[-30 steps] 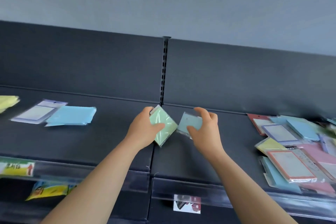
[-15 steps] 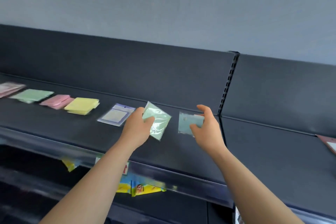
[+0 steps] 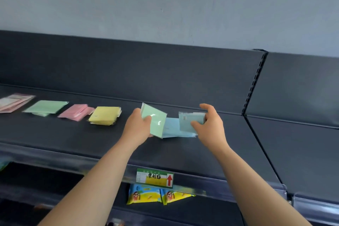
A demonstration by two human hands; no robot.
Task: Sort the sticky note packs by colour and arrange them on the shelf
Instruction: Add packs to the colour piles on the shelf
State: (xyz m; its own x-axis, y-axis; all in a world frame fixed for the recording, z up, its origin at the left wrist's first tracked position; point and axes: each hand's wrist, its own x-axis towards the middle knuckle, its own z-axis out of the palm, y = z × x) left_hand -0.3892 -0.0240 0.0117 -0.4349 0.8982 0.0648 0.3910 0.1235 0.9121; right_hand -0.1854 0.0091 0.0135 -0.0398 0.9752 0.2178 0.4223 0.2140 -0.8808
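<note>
Your left grip clamps the green pack, your right grip pinches a blue pack (edge over the blue pile); the yellow pile sits at nine o'clock.

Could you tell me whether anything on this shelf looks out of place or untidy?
Slightly: the pink pile is fanned out, its packs slid askew, unlike the squarer yellow pile. Nothing looks damaged.

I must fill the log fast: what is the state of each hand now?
Left hand: closed, holding a green pack.
Right hand: closed, holding a blue pack.
</note>
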